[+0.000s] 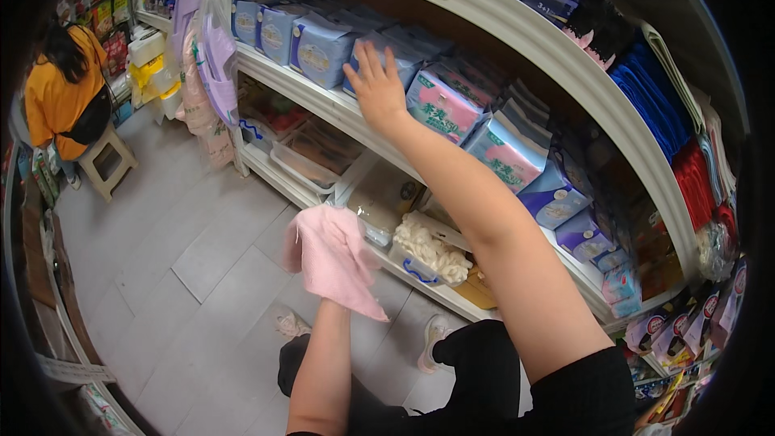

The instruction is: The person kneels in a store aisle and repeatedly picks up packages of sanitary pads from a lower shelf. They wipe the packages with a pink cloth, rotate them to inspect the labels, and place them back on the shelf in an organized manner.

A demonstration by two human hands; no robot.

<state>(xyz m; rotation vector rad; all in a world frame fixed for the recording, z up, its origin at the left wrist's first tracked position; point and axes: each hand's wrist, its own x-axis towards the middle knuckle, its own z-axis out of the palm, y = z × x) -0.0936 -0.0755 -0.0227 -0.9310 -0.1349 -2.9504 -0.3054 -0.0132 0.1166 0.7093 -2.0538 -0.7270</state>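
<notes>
My right hand (380, 88) rests with spread fingers against the front and top of a light-blue plastic-wrapped package (396, 54) on the white shelf. To its left stand several similar blue packs (321, 51); pink-and-blue packs (445, 103) that look like sanitary pads stand to its right. A pink cloth (333, 248) drapes over my left hand, which hangs lower, in front of the bottom shelf. Only the wrist of my left hand (335, 309) shows below the cloth; the fingers are hidden in it.
On the bottom shelf are clear plastic bins (306, 172), one holding a cream-coloured bundle (430, 248). Purple slippers in plastic (218, 63) hang at the shelf's left end. A person in orange (66, 91) sits on a plastic stool (109, 160) at far left. Folded towels (654, 97) lie on the upper shelf.
</notes>
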